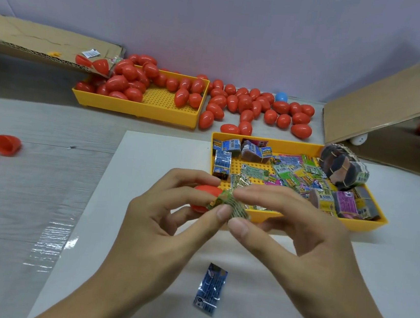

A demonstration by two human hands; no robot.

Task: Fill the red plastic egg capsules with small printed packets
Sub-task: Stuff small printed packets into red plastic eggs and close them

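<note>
A yellow tray at the table's far edge holds closed red eggs, with more loose beside it. A second yellow tray of printed packets sits just behind the hands. A blue packet lies on the white sheet near its front edge. The left hand grips a red egg half, fingers curled around it. The right hand pinches a green packet at the half's mouth.
</note>
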